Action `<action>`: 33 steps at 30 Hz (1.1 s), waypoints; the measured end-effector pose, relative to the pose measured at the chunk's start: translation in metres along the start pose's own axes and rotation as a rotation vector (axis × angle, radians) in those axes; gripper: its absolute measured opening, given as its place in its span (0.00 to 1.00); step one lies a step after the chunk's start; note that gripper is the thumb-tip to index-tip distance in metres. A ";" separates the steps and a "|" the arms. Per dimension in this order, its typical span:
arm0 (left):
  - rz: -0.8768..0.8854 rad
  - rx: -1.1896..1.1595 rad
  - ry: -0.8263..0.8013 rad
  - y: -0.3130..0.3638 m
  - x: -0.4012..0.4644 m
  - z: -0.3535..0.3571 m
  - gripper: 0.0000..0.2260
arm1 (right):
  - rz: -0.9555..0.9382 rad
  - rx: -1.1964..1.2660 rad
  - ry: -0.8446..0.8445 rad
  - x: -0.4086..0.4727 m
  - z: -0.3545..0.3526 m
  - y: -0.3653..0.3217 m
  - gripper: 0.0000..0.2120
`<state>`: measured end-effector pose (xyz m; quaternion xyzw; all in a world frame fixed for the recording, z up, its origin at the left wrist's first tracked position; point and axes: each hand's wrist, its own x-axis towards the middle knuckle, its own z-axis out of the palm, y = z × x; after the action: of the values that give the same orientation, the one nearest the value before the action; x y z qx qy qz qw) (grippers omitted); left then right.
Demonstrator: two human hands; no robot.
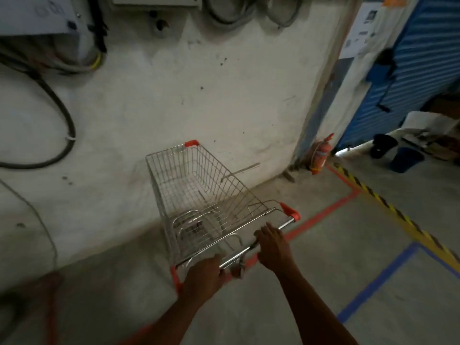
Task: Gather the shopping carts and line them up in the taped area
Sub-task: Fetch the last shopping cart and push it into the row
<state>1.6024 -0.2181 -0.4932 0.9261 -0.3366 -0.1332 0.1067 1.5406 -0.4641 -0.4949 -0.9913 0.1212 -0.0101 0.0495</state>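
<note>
At frame centre, the shopping cart [199, 195] is gripped by its handle bar [251, 245], left hand [204, 277] and right hand [273, 247] clenched. Its wire basket is seen empty, beside red floor tape [323, 215].

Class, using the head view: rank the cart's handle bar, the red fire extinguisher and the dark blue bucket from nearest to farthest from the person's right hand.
From the right hand:
1. Handle bar: gripped by that hand.
2. Fire extinguisher: ahead and right, at the foot of the wall.
3. Bucket: farther right, beyond the striped floor tape.
</note>
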 end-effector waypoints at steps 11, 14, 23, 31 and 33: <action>-0.188 0.048 0.031 -0.014 -0.021 -0.005 0.17 | -0.135 -0.120 -0.036 0.027 0.014 -0.017 0.15; -0.154 0.076 0.017 -0.025 -0.046 -0.003 0.15 | -0.100 -0.109 -0.087 0.000 0.016 -0.036 0.11; -0.027 0.188 0.034 -0.053 -0.147 0.005 0.24 | -0.011 -0.077 -0.090 -0.124 -0.004 -0.113 0.15; 0.147 0.250 -0.044 -0.084 -0.262 0.001 0.17 | 0.057 -0.093 -0.277 -0.258 -0.011 -0.194 0.27; 0.180 0.273 -0.051 -0.087 -0.286 0.005 0.19 | 0.086 -0.075 -0.283 -0.290 -0.009 -0.210 0.27</action>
<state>1.4419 0.0334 -0.4726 0.8944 -0.4356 -0.0997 -0.0170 1.3093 -0.1925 -0.4668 -0.9779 0.1555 0.1366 0.0296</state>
